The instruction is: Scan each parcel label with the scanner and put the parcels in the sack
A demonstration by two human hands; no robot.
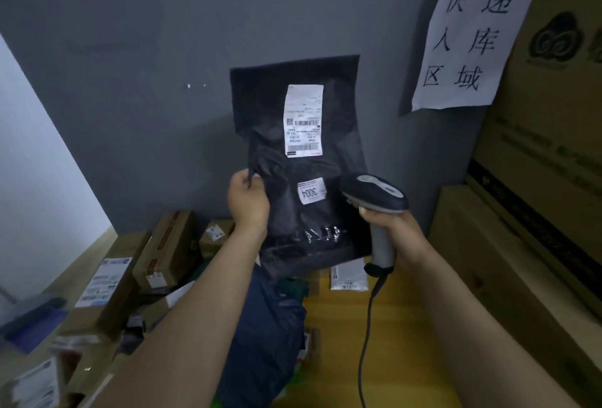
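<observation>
A: Nearest first. What is noted under the hands?

B: A dark blue bag (264,326) is seen below the left wrist; whether it is the sack cannot be told. The scanner's cable (366,326) hangs below the right hand, over the yellow tabletop (400,342).

A: The hands themselves?

B: The left hand (247,199) is closed in a pinch on the left edge of the black parcel (303,228), which is held upright in the air. The right hand (395,228) is wrapped round the grip of the scanner (374,195). The scanner's head is raised just right of the parcel's lower half.

A: Risks there?

B: The parcel is held by one edge of thin film only, so a slip is judged likely if it is swung toward the bag. The cable could be snagged on the white packet (348,274) lying under the right hand.

A: Beyond the fingers?

B: The label (304,121) is stuck above the left hand, on the parcel's upper part, facing the camera. A small sticker marked 3004 (311,191) is placed between the two hands, nearer the scanner's nose. The wrong code could be read, or none, if the head is not tilted up. Creases are seen in the film near the label, so a misread is thought possible.

A: Farther?

B: Cardboard parcels (169,244) are piled beyond and left of the left hand, not yet sacked.
</observation>
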